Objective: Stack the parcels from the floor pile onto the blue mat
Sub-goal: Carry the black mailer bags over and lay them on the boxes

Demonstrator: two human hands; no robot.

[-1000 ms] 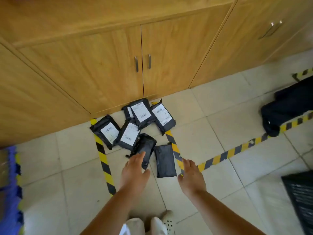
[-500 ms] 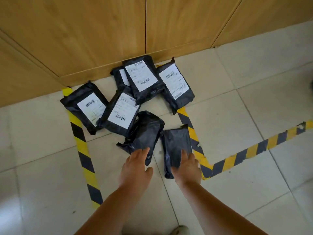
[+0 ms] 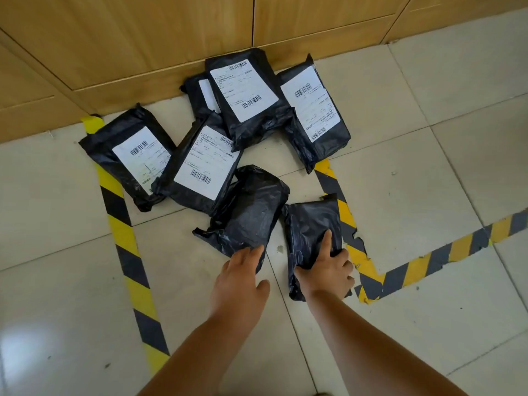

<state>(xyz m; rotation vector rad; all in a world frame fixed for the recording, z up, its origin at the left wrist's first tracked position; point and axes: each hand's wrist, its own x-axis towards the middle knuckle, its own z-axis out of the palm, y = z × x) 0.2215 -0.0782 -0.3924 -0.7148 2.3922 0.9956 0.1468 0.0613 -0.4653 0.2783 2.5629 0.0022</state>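
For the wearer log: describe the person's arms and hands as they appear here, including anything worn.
Both forearms are bare up to the frame's lower edge: no sleeves or cuffs show. The left hand and the right hand wear no gloves, and no watch, bracelet, ring, or other marking is visible on either wrist or on the fingers that show. Anything above the forearms is out of view.

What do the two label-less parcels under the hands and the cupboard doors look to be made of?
Both parcels, one under the left hand, one gripped by the right hand: thin black plastic film, glossy and crinkled. Cupboard doors: wood-look, probably laminate, with matte grain lines.
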